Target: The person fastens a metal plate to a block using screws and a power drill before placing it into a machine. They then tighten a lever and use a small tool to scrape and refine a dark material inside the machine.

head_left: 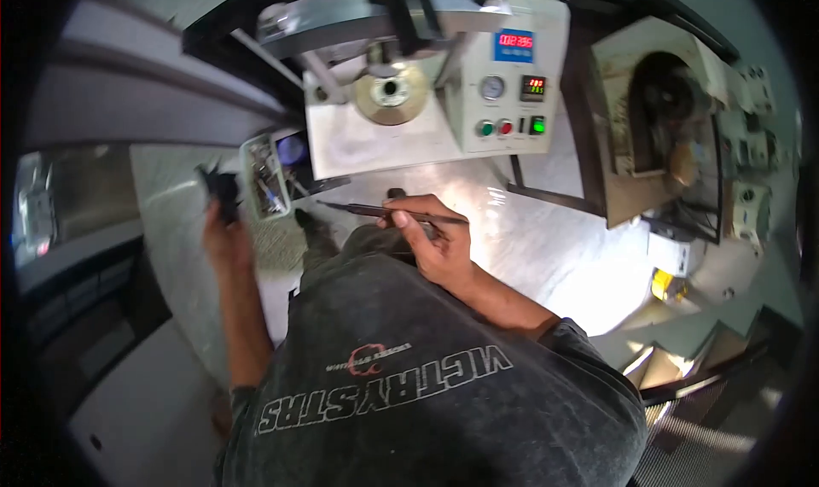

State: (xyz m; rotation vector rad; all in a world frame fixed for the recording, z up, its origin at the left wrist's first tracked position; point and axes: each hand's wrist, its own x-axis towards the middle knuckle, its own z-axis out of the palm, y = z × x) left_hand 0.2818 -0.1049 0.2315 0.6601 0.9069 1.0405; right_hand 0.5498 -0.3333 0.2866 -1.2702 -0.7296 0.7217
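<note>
My left hand (227,241) is raised at the left, its fingers closed round a small dark object (222,190) whose details are blurred. In front of my shirt, my right hand (435,239) grips a thin dark pen-like tool (367,209) between thumb and fingers, with its tip pointing left. Between the two hands and a little farther off is a pale green tray (286,202) holding several small tools. The tool's tip is to the right of this tray, apart from it.
A white machine (375,150) with a round metal disc (391,93), gauge, red display and buttons stands ahead. Right of it is an open-fronted machine (616,128) in a dark frame. A yellow object (668,286) lies at the right. A grey panel (136,94) stands at the left.
</note>
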